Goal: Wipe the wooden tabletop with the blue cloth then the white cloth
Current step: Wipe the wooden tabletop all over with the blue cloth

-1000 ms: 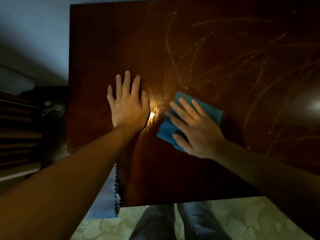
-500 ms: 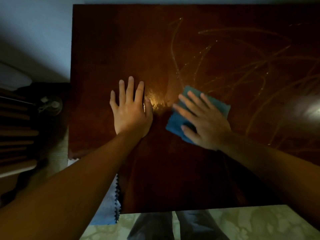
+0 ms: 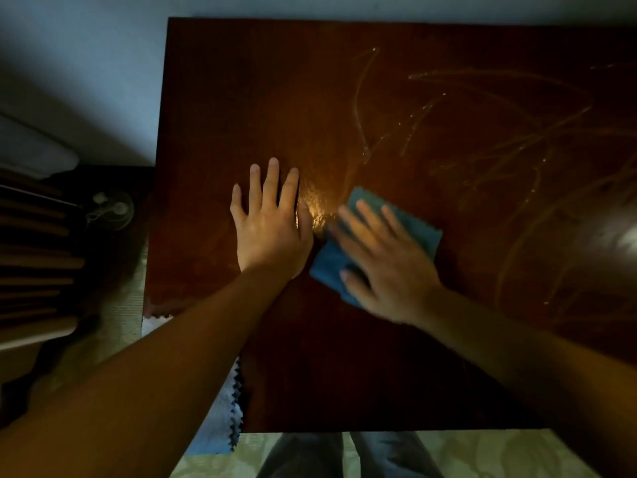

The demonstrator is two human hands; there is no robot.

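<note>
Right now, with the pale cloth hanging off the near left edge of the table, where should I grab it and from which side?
Take the pale cloth by its zigzag right edge, beside the tabletop, coming from below the left forearm. It drapes over the near side, mostly hidden by that arm, so a pinch grip there is probably easiest.

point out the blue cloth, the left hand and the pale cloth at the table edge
blue cloth (image 3: 418,229), head view, far right corner
left hand (image 3: 270,232), head view, back of hand
pale cloth (image 3: 224,408), head view, zigzag-edged part below the forearm
</note>
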